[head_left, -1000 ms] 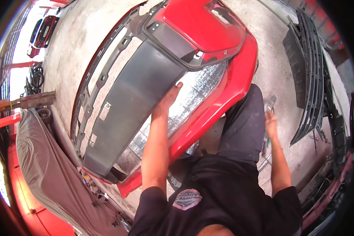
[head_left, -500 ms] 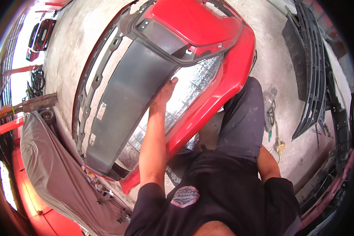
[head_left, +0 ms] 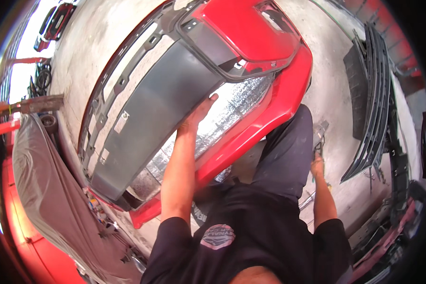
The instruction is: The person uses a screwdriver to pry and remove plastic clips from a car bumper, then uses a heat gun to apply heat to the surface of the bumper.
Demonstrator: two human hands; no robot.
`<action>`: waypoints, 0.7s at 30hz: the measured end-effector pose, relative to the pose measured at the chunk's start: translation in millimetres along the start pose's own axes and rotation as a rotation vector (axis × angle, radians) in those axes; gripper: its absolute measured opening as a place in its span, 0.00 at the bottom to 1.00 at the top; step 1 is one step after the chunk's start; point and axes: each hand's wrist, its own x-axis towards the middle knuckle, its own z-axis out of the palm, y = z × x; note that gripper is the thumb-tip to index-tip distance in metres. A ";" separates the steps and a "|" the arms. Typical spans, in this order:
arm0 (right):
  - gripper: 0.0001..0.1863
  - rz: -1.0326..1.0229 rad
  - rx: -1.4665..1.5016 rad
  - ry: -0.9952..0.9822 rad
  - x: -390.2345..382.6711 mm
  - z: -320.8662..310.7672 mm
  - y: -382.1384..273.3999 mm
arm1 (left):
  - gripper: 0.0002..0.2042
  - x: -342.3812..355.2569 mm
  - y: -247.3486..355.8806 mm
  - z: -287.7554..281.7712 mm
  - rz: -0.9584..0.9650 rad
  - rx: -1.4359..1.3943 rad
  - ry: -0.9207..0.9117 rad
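A large red bumper (head_left: 251, 33) with a grey centre panel (head_left: 147, 104) and slotted black trim lies angled before me, right end against my dark-trousered leg (head_left: 284, 156). My left hand (head_left: 199, 111) is closed on the grey panel's inner edge, thumb showing. Behind it, a crinkled silver surface (head_left: 239, 102) shows through the opening. Down beside my right leg, my right hand (head_left: 317, 163) is closed around something too small to make out, close to a grey metal tool (head_left: 321, 130) on the concrete.
Black grille pieces (head_left: 369, 109) lie at right, with more dark parts (head_left: 395, 170) along that side. On the left are a grey-brown cover (head_left: 52, 184), a red metal body (head_left: 19, 208), a wooden plank (head_left: 28, 104) and dark parts (head_left: 40, 78).
My right hand dropped out of sight behind my leg half a second ago and shows again now beside the tool. My left hand stays on the panel; the view has shifted slightly.
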 end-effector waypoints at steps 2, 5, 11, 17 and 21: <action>0.30 0.023 0.050 -0.055 11.4 15.2 2.8 | 0.30 -11.8 -8.7 -3.2 -0.031 0.059 -0.033; 0.28 0.236 0.039 -0.114 30.4 43.6 53.0 | 0.23 -0.9 -1.3 15.8 0.124 0.057 0.327; 0.24 -0.142 -0.031 0.063 2.6 -27.3 -32.2 | 0.23 -12.1 -18.3 26.9 -0.003 -0.347 0.262; 0.23 -0.147 0.589 0.216 -19.5 -135.3 -43.7 | 0.17 -3.5 -5.7 20.9 -0.025 -0.833 0.181; 0.20 -0.139 0.858 0.291 -44.0 -206.5 -109.3 | 0.15 -9.2 -8.9 30.9 -0.052 -1.139 0.205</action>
